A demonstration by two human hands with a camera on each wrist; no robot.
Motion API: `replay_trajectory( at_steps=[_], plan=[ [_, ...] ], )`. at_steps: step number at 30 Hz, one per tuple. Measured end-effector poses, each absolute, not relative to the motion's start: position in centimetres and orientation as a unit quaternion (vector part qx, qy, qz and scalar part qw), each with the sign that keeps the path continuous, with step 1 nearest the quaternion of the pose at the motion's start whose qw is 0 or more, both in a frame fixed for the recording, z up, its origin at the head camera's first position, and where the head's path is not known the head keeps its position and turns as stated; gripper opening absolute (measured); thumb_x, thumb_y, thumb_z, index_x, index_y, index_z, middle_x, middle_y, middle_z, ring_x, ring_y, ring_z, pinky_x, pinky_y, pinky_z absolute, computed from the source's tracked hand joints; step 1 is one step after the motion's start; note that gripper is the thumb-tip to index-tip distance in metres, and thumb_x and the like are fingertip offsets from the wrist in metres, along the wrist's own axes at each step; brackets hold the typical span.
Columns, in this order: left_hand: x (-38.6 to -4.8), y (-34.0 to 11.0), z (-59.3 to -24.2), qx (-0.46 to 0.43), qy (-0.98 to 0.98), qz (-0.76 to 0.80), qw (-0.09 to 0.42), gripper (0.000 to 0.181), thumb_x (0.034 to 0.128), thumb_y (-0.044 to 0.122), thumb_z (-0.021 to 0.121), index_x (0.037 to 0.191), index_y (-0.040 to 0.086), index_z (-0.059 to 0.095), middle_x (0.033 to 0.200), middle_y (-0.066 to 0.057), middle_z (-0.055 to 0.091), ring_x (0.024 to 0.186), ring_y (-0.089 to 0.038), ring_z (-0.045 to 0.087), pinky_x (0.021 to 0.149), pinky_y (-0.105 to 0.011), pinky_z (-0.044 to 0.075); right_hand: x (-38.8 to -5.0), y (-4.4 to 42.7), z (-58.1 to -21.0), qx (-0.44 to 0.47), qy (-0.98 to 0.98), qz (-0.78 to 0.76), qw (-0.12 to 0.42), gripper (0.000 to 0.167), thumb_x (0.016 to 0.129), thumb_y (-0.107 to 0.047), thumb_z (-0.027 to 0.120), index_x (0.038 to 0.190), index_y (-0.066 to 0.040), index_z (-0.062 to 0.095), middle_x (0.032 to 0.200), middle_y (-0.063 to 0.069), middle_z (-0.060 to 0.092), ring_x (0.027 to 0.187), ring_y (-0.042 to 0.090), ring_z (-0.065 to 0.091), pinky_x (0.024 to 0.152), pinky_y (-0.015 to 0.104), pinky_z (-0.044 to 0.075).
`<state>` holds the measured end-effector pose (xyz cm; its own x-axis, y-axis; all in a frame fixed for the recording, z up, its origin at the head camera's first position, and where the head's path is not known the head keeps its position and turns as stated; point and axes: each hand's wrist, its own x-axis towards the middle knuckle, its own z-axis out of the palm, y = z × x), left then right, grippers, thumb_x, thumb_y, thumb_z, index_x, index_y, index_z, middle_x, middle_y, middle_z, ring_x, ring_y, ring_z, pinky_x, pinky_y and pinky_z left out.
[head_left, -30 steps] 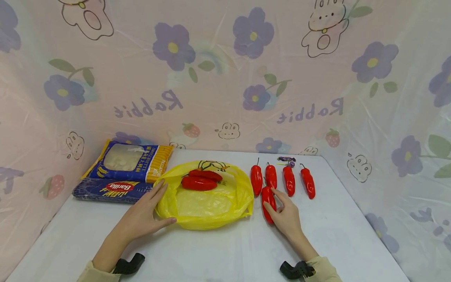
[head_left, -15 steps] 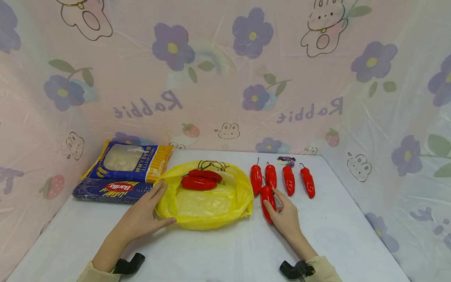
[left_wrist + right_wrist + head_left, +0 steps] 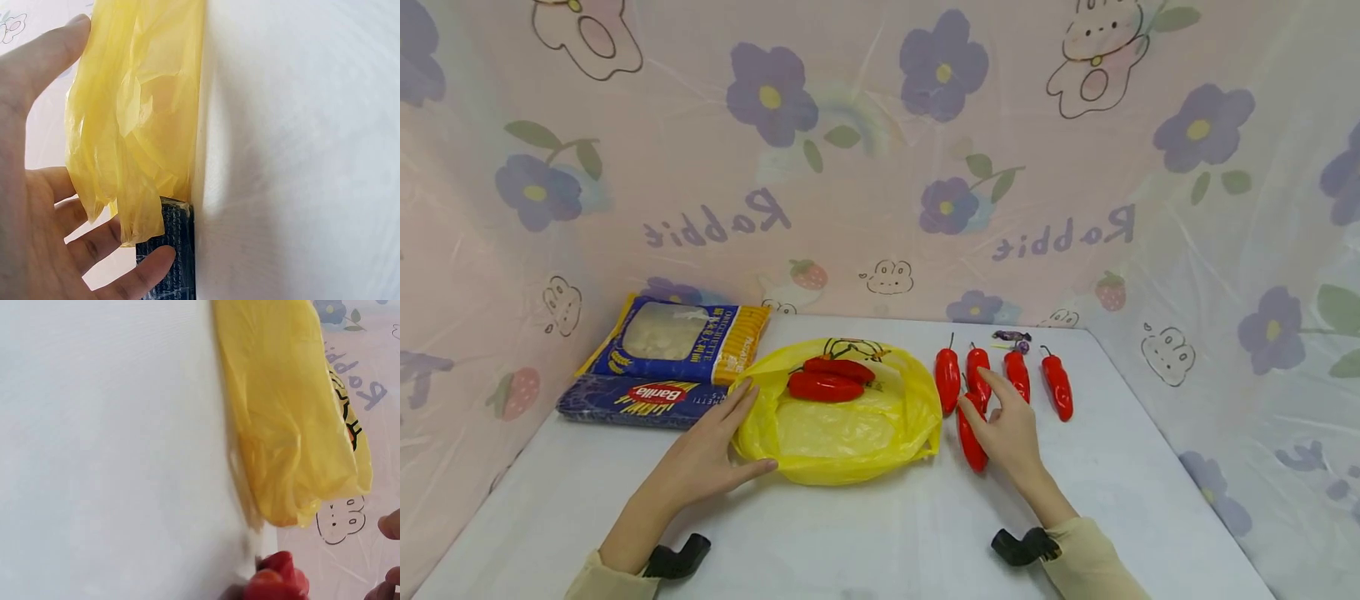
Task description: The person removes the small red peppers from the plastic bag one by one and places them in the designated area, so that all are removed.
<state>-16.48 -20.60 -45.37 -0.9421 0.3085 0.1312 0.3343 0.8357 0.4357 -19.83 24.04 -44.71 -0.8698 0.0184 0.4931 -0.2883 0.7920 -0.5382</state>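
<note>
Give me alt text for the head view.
The right hand is at the nearest of five red peppers right of an open yellow bag; the left hand is at the bag's left edge. Two more peppers lie in the bag, with two pasta packs to its left.

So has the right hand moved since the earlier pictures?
Yes. In the head view, judged against the rightmost red pepper, the right hand has shifted slightly forward, toward the back of the table.

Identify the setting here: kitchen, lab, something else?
Probably a staged recording booth, not a working kitchen: white table, printed rabbit-and-flower sheeting behind it and along both sides, loose red peppers laid out on top.
</note>
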Motion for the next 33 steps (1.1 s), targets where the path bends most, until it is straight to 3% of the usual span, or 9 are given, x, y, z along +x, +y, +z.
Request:
replay_trajectory(
  at_steps=[1,2,5,8,14,20,23,26,33],
  plan=[
    [-16.5,-20.6,-45.4,-0.167,-0.958,-0.232,0.027,0.118,0.0828,0.08,0.071,0.166,0.006,0.034,0.175,-0.017,0.024,0.152,-0.051,0.035,0.116,-0.072,0.038,-20.0,23.7,-44.4,0.078,-0.914,0.316,0.243,0.062,0.09,-0.023,0.086,0.143,-0.001,0.064,0.143,0.02,0.066,0.09,0.032,0.071,0.072,0.03,0.065],
    [-16.4,-20.6,-45.4,-0.167,-0.958,-0.232,0.026,0.118,0.0828,0.08,0.071,0.166,0.006,0.033,0.175,-0.016,0.024,0.152,-0.051,0.034,0.116,-0.072,0.038,-20.2,23.3,-44.0,0.082,-0.913,0.32,0.24,0.062,0.09,-0.024,0.086,0.144,-0.002,0.064,0.144,0.02,0.066,0.082,0.032,0.07,0.072,0.034,0.066],
    [-16.5,-20.6,-45.4,-0.169,-0.957,-0.232,0.028,0.118,0.0829,0.08,0.071,0.166,0.006,0.033,0.175,-0.016,0.024,0.153,-0.051,0.034,0.117,-0.072,0.038,-20.8,21.8,-43.0,0.103,-0.908,0.332,0.236,0.059,0.092,-0.026,0.084,0.143,-0.004,0.064,0.142,0.019,0.067,0.082,0.031,0.069,0.074,0.04,0.067],
    [-16.6,-20.6,-45.3,-0.171,-0.957,-0.233,0.029,0.117,0.083,0.079,0.071,0.166,0.006,0.034,0.175,-0.016,0.024,0.153,-0.051,0.034,0.117,-0.071,0.037,-21.4,20.0,-42.2,0.132,-0.901,0.346,0.225,0.056,0.094,-0.027,0.082,0.143,-0.006,0.065,0.14,0.017,0.068,0.051,0.017,0.043,0.059,0.027,0.059],
    [-16.6,-20.7,-45.4,-0.168,-0.957,-0.235,0.027,0.117,0.083,0.079,0.072,0.166,0.006,0.034,0.175,-0.016,0.024,0.154,-0.05,0.033,0.118,-0.071,0.036,-22.5,16.1,-41.2,0.207,-0.887,0.369,0.184,0.052,0.093,-0.026,0.082,0.138,-0.005,0.068,0.135,0.013,0.072,0.05,0.008,0.04,0.049,0.019,0.046],
    [-16.5,-20.6,-45.5,-0.165,-0.958,-0.235,0.024,0.118,0.0828,0.08,0.071,0.166,0.006,0.034,0.175,-0.016,0.024,0.153,-0.05,0.034,0.117,-0.072,0.038,-23.1,12.4,-40.2,0.277,-0.89,0.333,0.144,0.051,0.093,-0.025,0.083,0.138,-0.008,0.069,0.141,0.01,0.069,0.081,0.017,0.063,0.065,0.023,0.059],
    [-16.4,-20.6,-45.5,-0.165,-0.957,-0.235,0.026,0.117,0.0828,0.08,0.071,0.166,0.006,0.034,0.175,-0.016,0.025,0.153,-0.05,0.035,0.117,-0.071,0.038,-23.5,10.7,-39.8,0.297,-0.896,0.307,0.124,0.05,0.094,-0.026,0.082,0.138,-0.008,0.069,0.141,0.01,0.069,0.113,0.025,0.069,0.09,0.035,0.064],
    [-16.4,-20.6,-45.5,-0.167,-0.957,-0.237,0.028,0.117,0.083,0.079,0.072,0.166,0.006,0.034,0.175,-0.016,0.025,0.152,-0.05,0.035,0.117,-0.071,0.038,-24.1,9.2,-39.6,0.298,-0.906,0.288,0.087,0.05,0.095,-0.03,0.081,0.138,-0.009,0.069,0.14,0.009,0.07,0.129,0.029,0.066,0.109,0.045,0.056],
    [-16.3,-20.6,-45.6,-0.168,-0.956,-0.239,0.033,0.117,0.083,0.079,0.072,0.166,0.006,0.034,0.175,-0.015,0.025,0.153,-0.05,0.034,0.118,-0.07,0.037,-25.4,7.2,-39.9,0.28,-0.918,0.281,-0.021,0.058,0.095,-0.032,0.081,0.145,-0.008,0.065,0.142,0.01,0.068,0.129,0.032,0.064,0.112,0.048,0.053]
  ],
)
